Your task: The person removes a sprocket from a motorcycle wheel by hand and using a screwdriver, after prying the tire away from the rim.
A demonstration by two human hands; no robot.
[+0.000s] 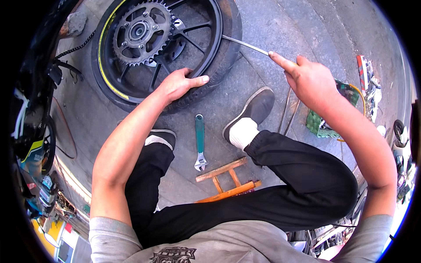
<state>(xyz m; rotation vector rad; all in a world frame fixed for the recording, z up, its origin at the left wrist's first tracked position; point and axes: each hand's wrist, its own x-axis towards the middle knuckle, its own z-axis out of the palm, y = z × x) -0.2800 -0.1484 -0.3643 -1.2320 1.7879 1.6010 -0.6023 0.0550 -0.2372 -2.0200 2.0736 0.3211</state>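
Note:
A black motorcycle wheel with its tyre (231,33) lies flat on the ground at the upper left. A toothed sprocket (124,31) is bolted round its hub, and a yellow stripe runs along part of the rim. My left hand (177,84) grips the near side of the wheel, thumb over the tyre and fingers at the rim. In my right hand (311,81) is a slim metal tyre lever (246,44), its far end at the rim's right edge beside the tyre. The index finger lies along the lever; the palm hides its handle end.
An adjustable wrench (200,138) with a green handle lies between my feet, near a small wooden stool (223,168). Two thin metal rods (284,109) and a green woven basket (314,119) are on the right. A chain (76,49) hangs at the far left.

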